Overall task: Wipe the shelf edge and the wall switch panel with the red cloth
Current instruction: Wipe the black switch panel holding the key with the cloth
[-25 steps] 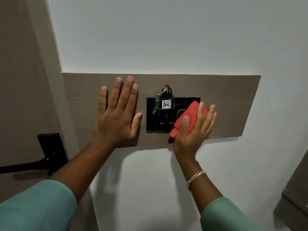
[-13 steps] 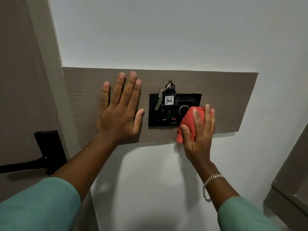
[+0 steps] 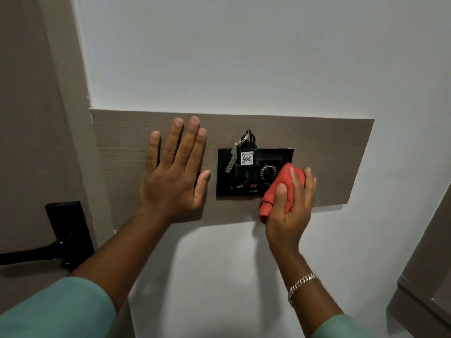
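Note:
A black wall switch panel (image 3: pixel 224 176) with a round dial sits in a grey-brown wooden board (image 3: pixel 329 152) on the white wall. A key tag marked 406 with a key (image 3: pixel 246 156) stands in the panel's slot. My right hand (image 3: pixel 292 203) grips the bunched red cloth (image 3: pixel 280 189) and presses it on the panel's lower right corner, hiding that part. My left hand (image 3: pixel 174 174) lies flat on the board, fingers spread, just left of the panel.
A door with a black lever handle (image 3: pixel 66 235) is at the left, beside a grey door frame (image 3: pixel 73 118). A grey-brown furniture edge (image 3: pixel 424 284) shows at the lower right. White wall surrounds the board.
My right hand with the cloth has slid down and right over the panel, uncovering the dial, and has turned slightly. My left hand has stayed flat on the board.

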